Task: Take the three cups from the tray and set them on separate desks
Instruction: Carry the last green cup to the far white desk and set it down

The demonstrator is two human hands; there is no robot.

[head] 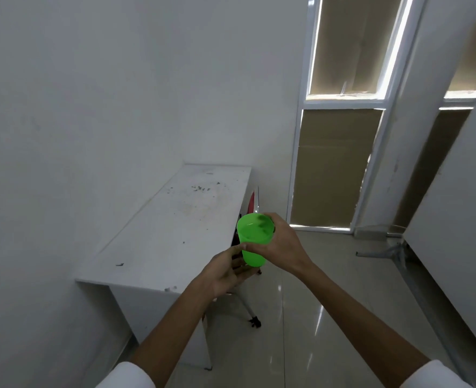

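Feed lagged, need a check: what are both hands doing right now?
Left hand: open, palm up, fingertips against the green cup's lower side.
Right hand: closed around the green cup, held upright beside the white desk.

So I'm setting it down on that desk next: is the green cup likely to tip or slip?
The green cup looks like thin translucent plastic, so probably light and a bit flexible. It narrows toward its base, so it may tip if nudged. The right hand holds it by the rim; the desk looks flat and smooth, so it might slide.
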